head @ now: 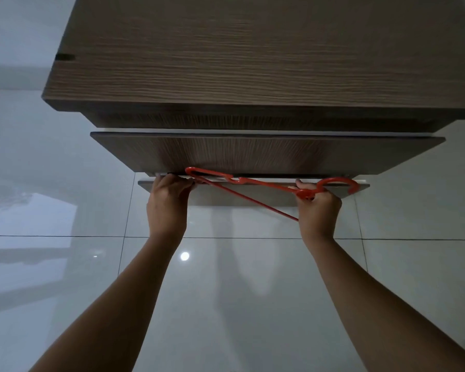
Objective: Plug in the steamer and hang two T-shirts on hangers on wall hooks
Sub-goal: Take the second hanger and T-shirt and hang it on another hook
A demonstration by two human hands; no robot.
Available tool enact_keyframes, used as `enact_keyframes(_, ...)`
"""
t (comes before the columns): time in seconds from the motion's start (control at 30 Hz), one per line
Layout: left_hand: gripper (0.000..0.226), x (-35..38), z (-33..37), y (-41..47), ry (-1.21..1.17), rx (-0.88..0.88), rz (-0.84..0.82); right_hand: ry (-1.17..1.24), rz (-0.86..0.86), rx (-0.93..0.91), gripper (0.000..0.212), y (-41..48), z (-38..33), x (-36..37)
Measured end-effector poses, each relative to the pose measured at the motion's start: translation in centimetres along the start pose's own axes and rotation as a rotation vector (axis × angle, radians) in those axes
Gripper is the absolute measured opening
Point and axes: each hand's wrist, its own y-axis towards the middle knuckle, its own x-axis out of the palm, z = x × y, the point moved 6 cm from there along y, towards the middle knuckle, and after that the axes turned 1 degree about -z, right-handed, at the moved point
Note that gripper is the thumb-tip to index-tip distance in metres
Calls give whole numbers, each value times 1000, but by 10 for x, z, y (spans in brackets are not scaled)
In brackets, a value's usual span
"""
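Note:
A red plastic hanger [255, 181] lies across the top edge of the lowest drawer front [253, 196] of a dark wooden cabinet. My right hand [318, 210] grips the hanger near its neck, with the hook sticking out to the right. My left hand [168, 202] curls over the drawer's top edge at its left end, beside the hanger's far corner. No T-shirt, steamer or wall hook shows.
The wooden cabinet [253, 63] fills the upper half of the view, with a wider drawer [266, 154] protruding above the lowest one. Glossy pale floor tiles [226, 291] lie below and to the left.

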Motion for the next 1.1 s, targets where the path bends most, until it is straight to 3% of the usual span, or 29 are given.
enact_keyframes(0.3, 15, -4, 6, 7, 3, -6, -15, 63, -25, -20, 20, 6, -8, 5)
enact_keyframes(0.53, 24, -56, 32, -7, -111, -114, 67, 104, -39, -241, 17, -13, -53, -37)
enact_keyframes(0.7, 34, -97, 73, 7, -17, 67, 147, 94, 8, -365, 30, -4, -103, -72)
enact_keyframes(0.9, 25, -102, 82, 19, -16, 149, 38, -17, -80, -337, 26, 6, -115, -60)
enact_keyframes(1.1, 21, -105, 80, 24, -82, 79, 53, -3, -35, -324, 22, 7, -113, -58)
